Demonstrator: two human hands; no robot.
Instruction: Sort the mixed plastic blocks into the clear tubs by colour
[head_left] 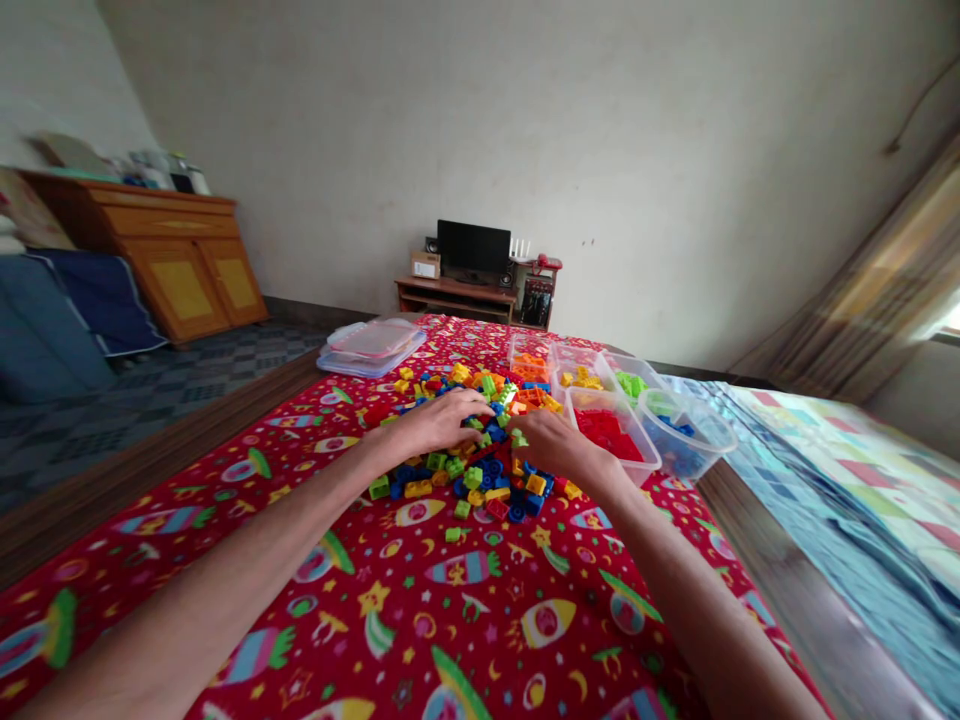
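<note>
A mixed heap of plastic toy bricks [491, 468] in green, blue, yellow, red and orange lies on a red patterned cloth [457, 610]. My left hand [444, 418] reaches over the heap's left side, its fingers bent and apart among the bricks. From the right, my right hand [551, 442] leans in with its fingers closed downward. A light green brick [519, 438] shows at its fingertips. Bricks and the hand itself partly hide the right fingers.
Clear plastic boxes stand right of the heap: one with red bricks [611, 435], one with blue [679, 440], others with green [631, 384], yellow [582, 378] and orange bricks [529, 366]. Stacked lids [371, 345] lie at the back left. A bed [840, 490] adjoins on the right.
</note>
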